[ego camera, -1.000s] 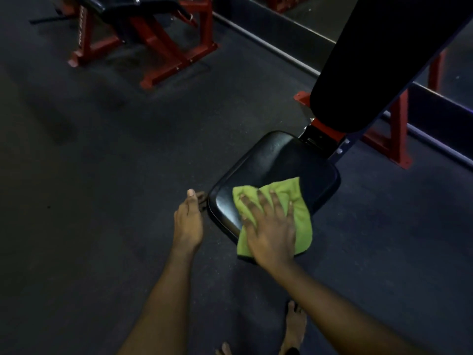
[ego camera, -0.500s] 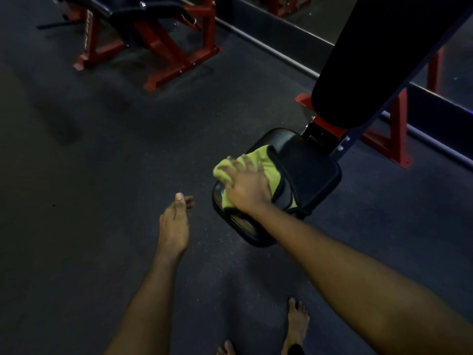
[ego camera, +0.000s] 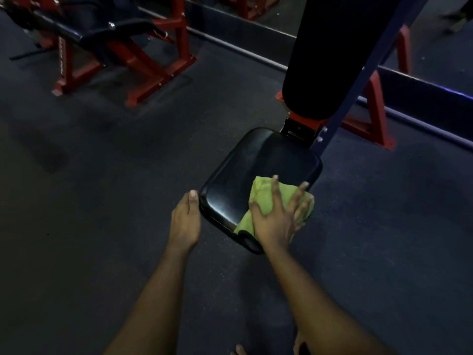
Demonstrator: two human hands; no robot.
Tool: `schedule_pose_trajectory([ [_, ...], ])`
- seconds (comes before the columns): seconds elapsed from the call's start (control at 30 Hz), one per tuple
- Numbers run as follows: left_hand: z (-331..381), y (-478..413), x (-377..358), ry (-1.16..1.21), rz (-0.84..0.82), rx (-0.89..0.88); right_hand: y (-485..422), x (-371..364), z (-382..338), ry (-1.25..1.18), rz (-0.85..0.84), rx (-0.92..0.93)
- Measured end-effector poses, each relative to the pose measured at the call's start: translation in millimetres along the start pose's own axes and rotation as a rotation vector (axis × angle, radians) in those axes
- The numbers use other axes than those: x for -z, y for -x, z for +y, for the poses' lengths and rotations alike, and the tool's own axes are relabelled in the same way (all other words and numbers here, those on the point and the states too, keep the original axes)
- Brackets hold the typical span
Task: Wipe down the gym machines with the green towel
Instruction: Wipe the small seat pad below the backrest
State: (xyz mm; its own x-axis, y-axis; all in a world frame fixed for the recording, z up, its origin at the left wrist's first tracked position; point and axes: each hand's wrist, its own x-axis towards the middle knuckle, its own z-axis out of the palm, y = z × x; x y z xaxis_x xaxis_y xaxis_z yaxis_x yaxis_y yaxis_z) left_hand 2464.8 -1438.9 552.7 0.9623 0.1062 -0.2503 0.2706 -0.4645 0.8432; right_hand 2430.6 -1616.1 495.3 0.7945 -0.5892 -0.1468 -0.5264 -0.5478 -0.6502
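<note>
Right hand [ego camera: 276, 216] is pressing green towel [ego camera: 263, 198] on seat pad [ego camera: 256, 160], fingers spread | left hand [ego camera: 185, 221] is lying open, empty, beside pad | risk: towel is overhanging the edge, could slip off

No words, brands or numbers can be read anywhere. A pale row of marks runs down the red post [ego camera: 62, 57] of the far machine [ego camera: 107, 39], too blurred to read.
</note>
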Motion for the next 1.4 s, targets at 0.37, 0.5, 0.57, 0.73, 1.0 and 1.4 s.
schedule_pose_trajectory([
  [0.37, 13, -66, -64, -0.418, 0.035, 0.197, -17, -7, -18, -0.397, 0.108, -0.536],
  [0.5, 8, -61, -72, -0.489, 0.161, 0.151, -80, 15, -8, -0.296, 0.095, -0.602],
  [0.57, 10, -61, -71, -0.491, 0.164, 0.148, -97, 22, -6, -0.329, 0.100, -0.614],
  [0.73, 20, -66, -73, -0.461, 0.198, 0.226, -48, 10, -18, -0.206, 0.093, -0.465],
  [1.0, 13, -69, -81, -0.448, 0.327, 0.230, -54, 5, -18, -0.151, 0.089, -0.526],
  [1.4, 14, -72, -87, -0.465, 0.381, 0.204, -229, 48, 18, 0.053, -0.027, -0.289],
])
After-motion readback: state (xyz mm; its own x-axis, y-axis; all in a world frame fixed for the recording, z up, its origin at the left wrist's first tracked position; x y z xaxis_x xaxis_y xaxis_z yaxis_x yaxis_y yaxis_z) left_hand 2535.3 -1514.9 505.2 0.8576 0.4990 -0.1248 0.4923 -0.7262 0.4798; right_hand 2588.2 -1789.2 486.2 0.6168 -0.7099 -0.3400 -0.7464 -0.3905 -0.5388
